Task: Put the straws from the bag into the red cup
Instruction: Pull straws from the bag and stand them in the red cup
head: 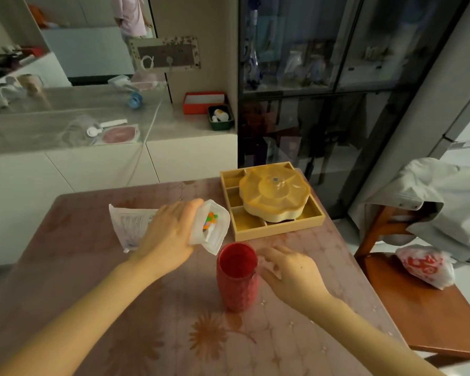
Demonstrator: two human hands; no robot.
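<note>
A tall red cup stands upright on the table, its inside showing no straws. My left hand grips a clear plastic bag around its middle, held above the table just left of the cup. The bag's open mouth faces right and slightly down, close to the cup's rim. Coloured straws, orange and green among them, show inside the mouth. My right hand hovers just right of the cup with fingers spread, holding nothing and not clearly touching the cup.
A yellow compartment tray with a flower-shaped lidded box sits at the table's far right. The table has a floral pink cover. A wooden chair at the right holds a plastic bag and a jacket.
</note>
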